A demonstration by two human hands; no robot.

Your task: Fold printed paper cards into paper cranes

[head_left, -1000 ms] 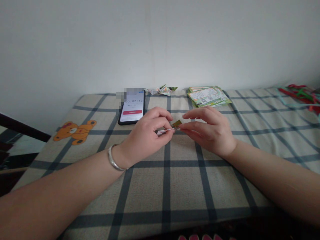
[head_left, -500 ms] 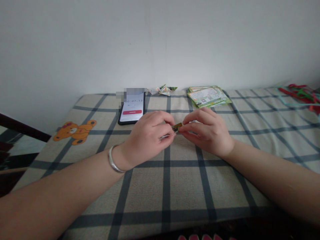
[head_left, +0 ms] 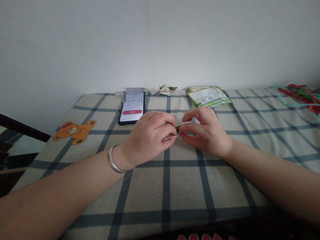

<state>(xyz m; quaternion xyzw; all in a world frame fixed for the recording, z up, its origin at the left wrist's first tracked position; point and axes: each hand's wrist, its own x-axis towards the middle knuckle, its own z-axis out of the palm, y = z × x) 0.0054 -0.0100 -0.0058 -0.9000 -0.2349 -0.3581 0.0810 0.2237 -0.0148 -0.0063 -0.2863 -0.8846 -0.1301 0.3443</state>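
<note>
Paper [head_left: 177, 128] is between left hand [head_left: 151, 135] and right hand [head_left: 206, 131], both pinching it; creasing seems the step in hand, the next move likely calling for steady pressure.

Left wrist, left of centre in frame: one bangle [head_left: 115, 160] — silver-toned, narrow, smoothly curved; any engraving too small to read. Left forearm [head_left: 65, 183] and right forearm [head_left: 270, 176] bare over the visible length; left hand [head_left: 150, 137] and right hand [head_left: 207, 133] ungloved. Bottom edge, right of centre: dark cloth [head_left: 250, 228], rounded pink shapes [head_left: 193, 237] in a row — apparently clothing, mostly cropped.
</note>
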